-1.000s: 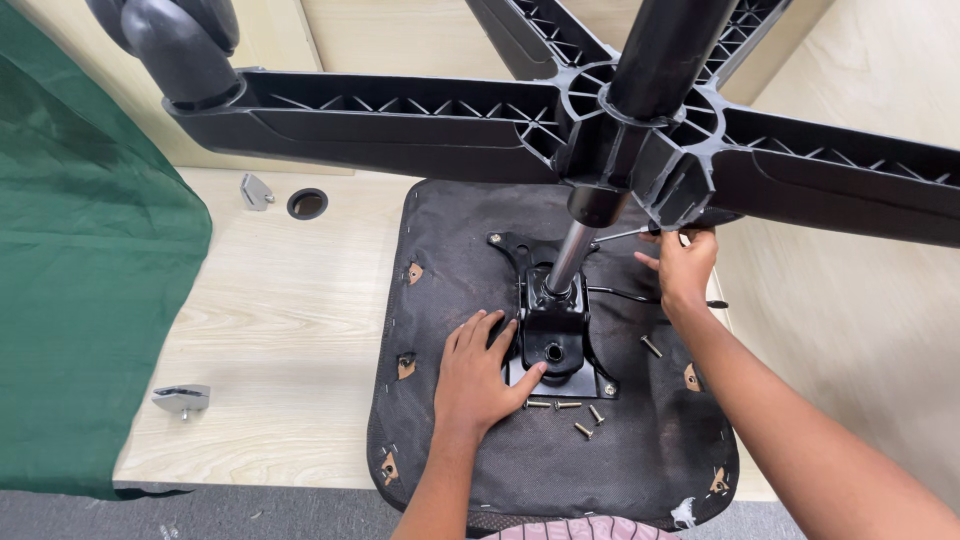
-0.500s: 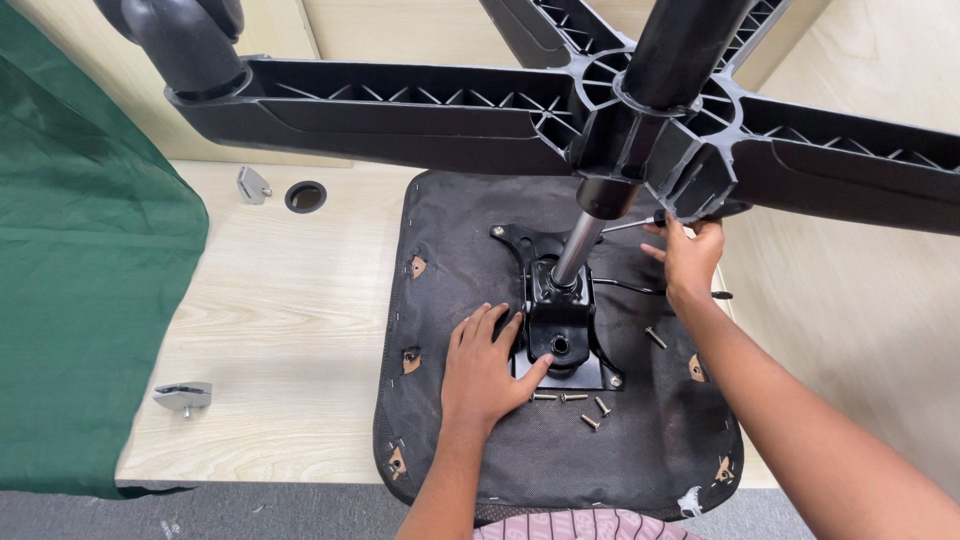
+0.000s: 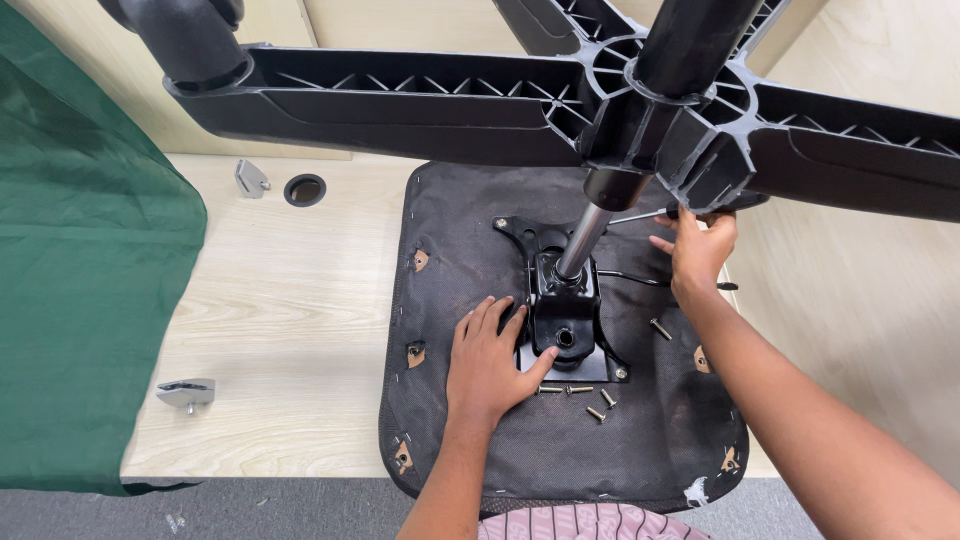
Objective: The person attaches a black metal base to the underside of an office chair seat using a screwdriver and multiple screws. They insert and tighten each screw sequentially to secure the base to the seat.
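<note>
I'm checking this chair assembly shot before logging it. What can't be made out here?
- Right hand, head view: its fingertips go under the black star base, so what they grip is hidden.
- Star base: arms run off the top and right edges; only one caster shows partly.
- Loose screws on the seat underside: too small to tell type.
- Left hand: lies flat by the mechanism plate, covering its left edge.

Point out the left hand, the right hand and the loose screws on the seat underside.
left hand (image 3: pixel 487 362): head view, on the back of the hand, flat beside the black metal bracket.
right hand (image 3: pixel 695 250): head view, on the back of the hand, by the thin lever.
loose screws (image 3: pixel 607 398): head view, on one screw's shaft.
</note>
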